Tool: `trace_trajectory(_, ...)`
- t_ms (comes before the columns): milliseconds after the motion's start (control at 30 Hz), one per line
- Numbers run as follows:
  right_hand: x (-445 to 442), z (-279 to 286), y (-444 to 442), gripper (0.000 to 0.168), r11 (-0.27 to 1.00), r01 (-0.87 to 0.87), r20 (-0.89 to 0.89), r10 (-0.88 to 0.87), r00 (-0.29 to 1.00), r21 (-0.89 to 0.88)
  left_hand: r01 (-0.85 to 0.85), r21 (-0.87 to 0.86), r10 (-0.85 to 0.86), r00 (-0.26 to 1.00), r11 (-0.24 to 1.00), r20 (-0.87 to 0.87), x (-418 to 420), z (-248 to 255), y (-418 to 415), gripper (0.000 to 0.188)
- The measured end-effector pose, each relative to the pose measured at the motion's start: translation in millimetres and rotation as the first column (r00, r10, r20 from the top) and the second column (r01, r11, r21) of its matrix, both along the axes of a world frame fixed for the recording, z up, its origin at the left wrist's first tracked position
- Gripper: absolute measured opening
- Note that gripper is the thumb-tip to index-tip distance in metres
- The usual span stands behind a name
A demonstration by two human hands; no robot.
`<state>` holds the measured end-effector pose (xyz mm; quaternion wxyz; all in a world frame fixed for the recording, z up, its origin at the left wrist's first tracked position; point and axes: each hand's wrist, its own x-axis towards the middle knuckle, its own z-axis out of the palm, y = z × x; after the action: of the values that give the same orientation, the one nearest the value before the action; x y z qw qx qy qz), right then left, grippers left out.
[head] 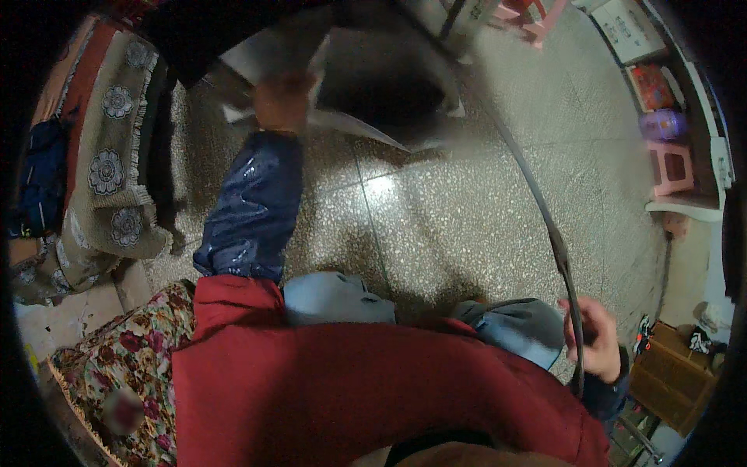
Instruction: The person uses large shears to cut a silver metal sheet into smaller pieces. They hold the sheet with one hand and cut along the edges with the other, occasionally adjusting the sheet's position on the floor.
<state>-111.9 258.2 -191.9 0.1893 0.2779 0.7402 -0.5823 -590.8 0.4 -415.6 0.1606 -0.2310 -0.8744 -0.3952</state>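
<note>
My left hand (pixel 283 99), blurred, reaches forward at the top, below a blue glossy sleeve cover (pixel 254 204). It is against a grey and white flat-sided thing (pixel 350 125) with a dark middle, perhaps a bag or a sheet; whether the fingers grip it cannot be told. My right hand (pixel 592 338) is at the lower right beside my knee, its fingers curled. A long dark cable or strap (pixel 534 190) runs down from the top and crosses in front of that hand; a grip on it cannot be made out.
Speckled floor (pixel 432 210) lies before me. At left are a patterned fringed cover (pixel 125 169) and a dark blue bag (pixel 44 175); a floral cloth (pixel 152 350) lies beside me. Shelves at right hold a pink plastic stool (pixel 662 169). A brown box (pixel 671 373) stands at lower right.
</note>
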Motion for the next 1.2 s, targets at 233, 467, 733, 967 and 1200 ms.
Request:
trace_trajectory(233,52,29,-5,0.062,0.991,0.067,0.202,-0.043,0.978,-0.114,-0.025,0.215,-0.008,0.988,0.976,0.152,22,-9,28,0.016)
trace_trajectory(467,-31,-18,-13,0.050,0.998,-0.054,0.083,0.055,0.995,-0.015,-0.039,0.311,-0.029,0.977,0.950,0.213,57,-23,10,0.016)
trace_trajectory(733,-86,-77,-16,0.046,0.995,-0.009,0.113,-0.003,0.994,0.104,0.024,0.328,-0.113,0.961,0.944,0.254,69,-16,28,0.015)
trace_trajectory(967,-78,-94,-15,0.040,0.982,-0.131,0.084,0.120,0.989,0.139,0.030,0.380,-0.108,0.977,0.924,0.185,66,-21,26,0.013)
trace_trajectory(1200,-54,-58,-17,0.032,0.997,0.065,0.136,-0.060,0.989,-0.033,0.030,0.423,-0.147,0.958,0.906,0.247,70,-14,28,0.013)
